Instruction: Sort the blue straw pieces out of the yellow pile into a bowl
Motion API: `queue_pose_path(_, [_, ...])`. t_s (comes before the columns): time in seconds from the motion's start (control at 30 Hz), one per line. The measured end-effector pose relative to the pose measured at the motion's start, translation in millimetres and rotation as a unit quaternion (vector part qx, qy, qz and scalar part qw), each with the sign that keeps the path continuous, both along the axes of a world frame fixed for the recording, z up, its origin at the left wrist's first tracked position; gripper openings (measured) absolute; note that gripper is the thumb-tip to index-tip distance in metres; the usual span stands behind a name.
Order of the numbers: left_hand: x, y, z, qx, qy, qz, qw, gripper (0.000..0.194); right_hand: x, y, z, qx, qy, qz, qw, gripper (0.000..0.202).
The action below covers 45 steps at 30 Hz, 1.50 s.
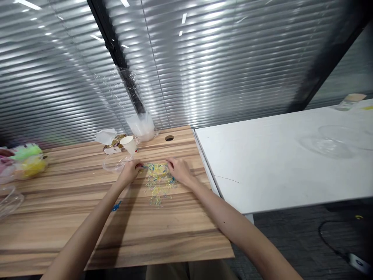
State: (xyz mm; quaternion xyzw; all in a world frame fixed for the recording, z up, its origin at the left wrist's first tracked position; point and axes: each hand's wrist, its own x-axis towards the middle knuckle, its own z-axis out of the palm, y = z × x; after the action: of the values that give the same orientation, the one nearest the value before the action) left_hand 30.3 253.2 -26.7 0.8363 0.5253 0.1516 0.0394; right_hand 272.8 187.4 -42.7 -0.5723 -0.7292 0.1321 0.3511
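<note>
A loose patch of thin yellow, blue and whitish shredded strips (pixel 157 179) lies on the wood-grain table (pixel 163 237), in front of me. At its upper left corner is my left hand (pixel 131 171), closed, fingertips pinched together on the edge of the strips. Across from it, my right hand (pixel 178 170) is closed too, pinching at the upper right corner. Fine detail between the fingers is too small to tell. A clear plastic container (pixel 113 163) stands just beyond my left hand. Nearer me on the left lies a small blue tuft (pixel 116 206).
Behind are a white paper cup (pixel 129 144), a translucent tub (pixel 142 126) and a brown-gold packet (pixel 114 144). Bags of coloured material (pixel 29 161) sit far left. A white table (pixel 271 171) adjoins on the right, carrying a clear lid-like piece (pixel 329 146).
</note>
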Motion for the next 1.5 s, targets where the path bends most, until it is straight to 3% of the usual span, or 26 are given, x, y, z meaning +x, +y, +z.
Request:
queue_pose_path(0.67, [0,26,-1.4,-0.076,0.008,-0.001,0.997,0.017,0,-1,0.8,-0.011,-0.037,0.006,0.999,0.031])
queue_pose_path(1.0, [2,6,13.9,-0.061,-0.004,0.003,0.998,0.017,0,-1,3.0,-0.011,-0.046,0.013,0.999,0.03])
queue_pose_path(1.33, [-6,-14,11.2,-0.069,-0.039,-0.031,0.996,0.023,-1,-1,1.6,-0.009,-0.048,0.028,0.998,0.03])
queue_pose_path(1.5, [-3,-12,15.0,-0.081,-0.048,-0.052,0.994,0.024,-1,-1,1.3,-0.007,-0.055,0.035,0.998,0.028])
